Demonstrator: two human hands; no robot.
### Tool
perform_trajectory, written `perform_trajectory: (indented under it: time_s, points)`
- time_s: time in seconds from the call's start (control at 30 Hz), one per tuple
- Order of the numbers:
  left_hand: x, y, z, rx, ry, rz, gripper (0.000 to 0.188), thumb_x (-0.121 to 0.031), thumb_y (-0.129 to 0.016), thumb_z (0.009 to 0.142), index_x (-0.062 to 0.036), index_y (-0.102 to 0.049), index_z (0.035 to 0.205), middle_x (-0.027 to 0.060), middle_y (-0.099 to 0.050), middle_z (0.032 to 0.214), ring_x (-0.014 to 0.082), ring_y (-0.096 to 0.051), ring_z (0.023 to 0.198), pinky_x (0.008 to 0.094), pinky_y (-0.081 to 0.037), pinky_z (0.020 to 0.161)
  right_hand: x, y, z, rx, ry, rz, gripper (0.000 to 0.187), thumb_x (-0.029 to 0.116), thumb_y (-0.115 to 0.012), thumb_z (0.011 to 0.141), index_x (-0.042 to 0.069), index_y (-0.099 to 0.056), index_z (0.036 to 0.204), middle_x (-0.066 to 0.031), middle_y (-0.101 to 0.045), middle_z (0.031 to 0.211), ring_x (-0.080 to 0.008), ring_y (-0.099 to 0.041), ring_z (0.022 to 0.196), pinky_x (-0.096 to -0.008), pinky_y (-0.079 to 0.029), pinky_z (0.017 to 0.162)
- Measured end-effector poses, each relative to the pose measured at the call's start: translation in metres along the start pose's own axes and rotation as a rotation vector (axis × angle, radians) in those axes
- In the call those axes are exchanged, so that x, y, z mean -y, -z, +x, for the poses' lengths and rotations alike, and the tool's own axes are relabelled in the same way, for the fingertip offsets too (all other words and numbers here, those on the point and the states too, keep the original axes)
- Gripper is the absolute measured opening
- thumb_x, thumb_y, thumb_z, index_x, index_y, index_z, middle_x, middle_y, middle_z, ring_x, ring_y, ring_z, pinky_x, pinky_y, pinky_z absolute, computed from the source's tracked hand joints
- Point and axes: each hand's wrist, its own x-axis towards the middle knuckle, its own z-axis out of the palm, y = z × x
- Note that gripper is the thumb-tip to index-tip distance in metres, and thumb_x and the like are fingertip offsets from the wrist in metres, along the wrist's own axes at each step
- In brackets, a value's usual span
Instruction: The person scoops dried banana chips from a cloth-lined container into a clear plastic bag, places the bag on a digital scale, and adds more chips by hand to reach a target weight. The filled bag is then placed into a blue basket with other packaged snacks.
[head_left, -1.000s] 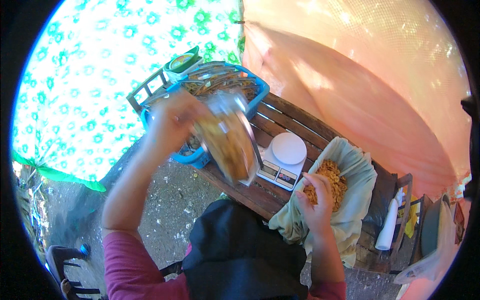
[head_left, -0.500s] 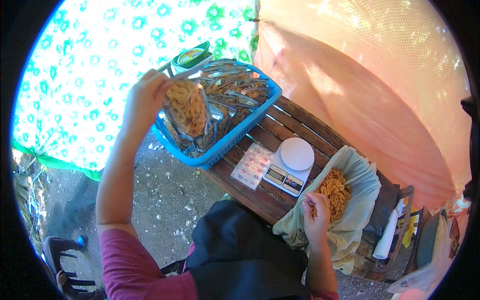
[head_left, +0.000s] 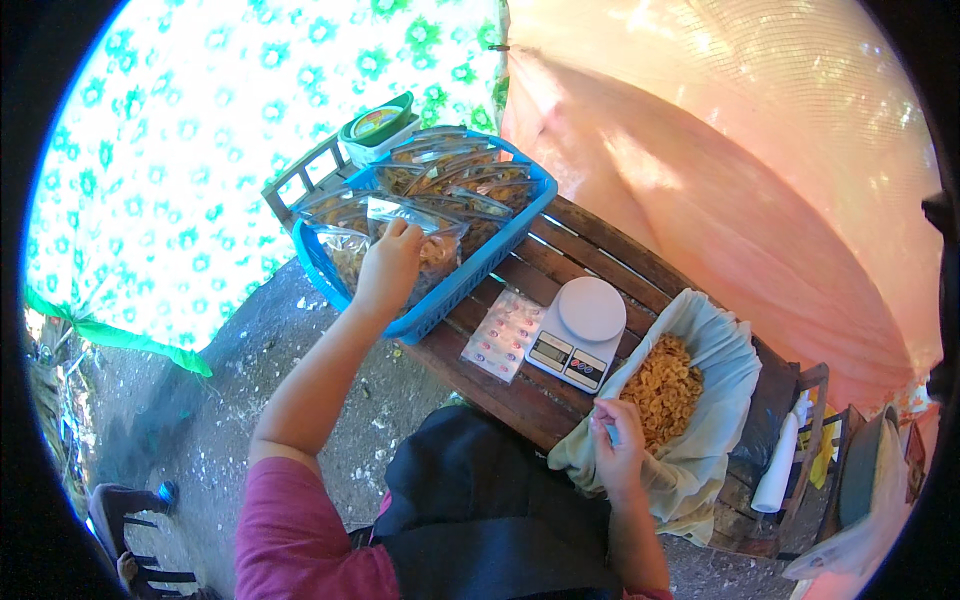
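My left hand (head_left: pixel 392 268) is over the near side of a blue plastic basket (head_left: pixel 505 262), its curled fingers closed at the upper part of a clear pouch of golden-brown snack pieces (head_left: pixel 438 256). Several similar filled pouches (head_left: pixel 465 178) stand packed in rows in that basket. On the right, my right hand (head_left: pixel 618 452) is held with fingers curled together at the near rim of a cloth-lined container (head_left: pixel 725 375). Inside the cloth lies a heap of loose curled snack pieces (head_left: pixel 665 390). Whether those fingers hold anything small, I cannot make out.
A white digital scale (head_left: pixel 580 335) and a sheet of printed labels (head_left: pixel 502 337) lie on the slatted wooden bench (head_left: pixel 540 270). Behind the basket sits a green-rimmed tub (head_left: pixel 378 125). A white cylinder (head_left: pixel 776 465) leans at the right end. A dark chair (head_left: pixel 125 530) stands lower left.
My left hand has lowered the raised snack pouch into the basket, moving right and down. My right hand has shifted slightly left and stays by the cloth-lined container.
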Motion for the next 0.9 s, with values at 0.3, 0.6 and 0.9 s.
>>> perform_trajectory:
  time_s: [0.3,0.6,0.9]
  points:
    - [-0.015,-0.023,0.009,0.117,-0.037,0.058,0.019,-0.027,-0.062,0.09,-0.0087,-0.067,0.093,0.0115,-0.065,0.094,0.0365,-0.065,0.087,0.047,-0.052,0.074,0.002,-0.011,-0.008,0.104,-0.033,-0.056,0.028,-0.001,-0.067,0.084,0.001,-0.062,0.112,-0.0118,-0.06,0.102,-0.0213,-0.062,0.087,-0.0319,-0.051,0.079]
    - [0.166,0.018,0.165,0.401,0.026,0.355,0.022,-0.013,-0.061,0.083,-0.0066,-0.07,0.102,0.0162,-0.069,0.102,0.0344,-0.066,0.092,0.0444,-0.052,0.081,-0.001,-0.005,-0.008,0.105,-0.035,-0.064,0.027,-0.002,-0.067,0.085,0.001,-0.062,0.112,-0.012,-0.059,0.103,-0.021,-0.062,0.087,-0.0316,-0.052,0.078]
    - [0.194,-0.037,0.17,0.622,0.112,0.601,0.021,-0.009,-0.062,0.081,-0.0077,-0.074,0.097,0.0145,-0.07,0.107,0.0323,-0.065,0.1,0.0452,-0.052,0.085,0.002,-0.009,-0.002,0.078,-0.137,-0.073,0.027,-0.003,-0.065,0.086,0.001,-0.062,0.113,-0.0123,-0.058,0.104,-0.0198,-0.063,0.089,-0.031,-0.054,0.076]
